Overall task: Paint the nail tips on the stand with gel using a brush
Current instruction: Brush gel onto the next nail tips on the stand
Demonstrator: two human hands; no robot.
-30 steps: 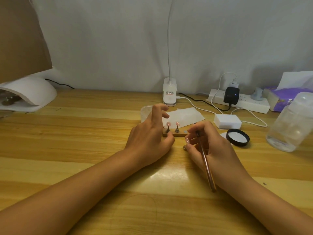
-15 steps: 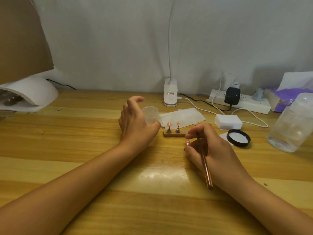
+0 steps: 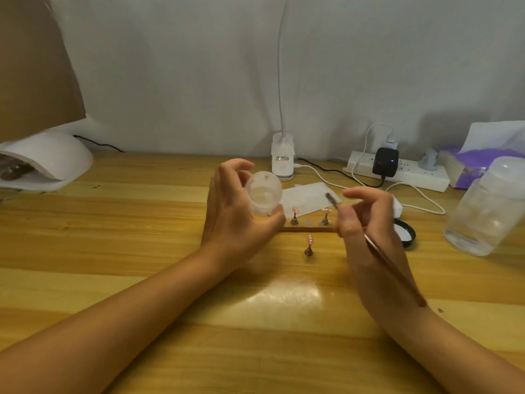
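Clear gel jar (image 3: 263,192) tilted in my left hand (image 3: 235,223), mouth toward the brush (image 3: 377,245) in my right hand (image 3: 372,240). Two pink nail tips (image 3: 295,211) upright on the wooden stand (image 3: 309,229), a third (image 3: 309,240) standing in front, probably off it.

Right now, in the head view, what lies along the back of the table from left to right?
White nail lamp → desk lamp base → power strip with black adapter → purple tissue pack → clear bottle.

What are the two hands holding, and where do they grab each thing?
The left hand grips a small clear jar around its side. The right hand pinches a brush on its handle, near the bristle end.
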